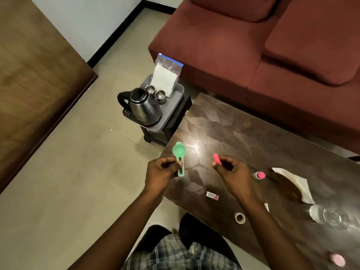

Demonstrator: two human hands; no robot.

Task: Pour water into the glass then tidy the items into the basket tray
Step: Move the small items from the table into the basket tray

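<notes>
My left hand [162, 172] pinches the handle of a green measuring spoon [179, 155] over the near left corner of the dark table [243, 137]. My right hand [230, 172] pinches a small pink piece [216, 159] just to the right of it. A grey basket tray [175, 108] stands on a low black stool beyond the table's left end. It holds a steel kettle [144, 106], two steel cups [156, 93] and a zip bag of white powder [165, 75]. A clear glass [329, 215] lies on the table at the right.
On the table lie a small sachet [212, 195], a roll of tape [240, 218], a pink-capped bottle [260, 175], a napkin with a brown thing on it [290, 184] and a pink lid [337, 259]. A maroon sofa [272, 45] stands behind; a wooden door [35, 84] is at the left.
</notes>
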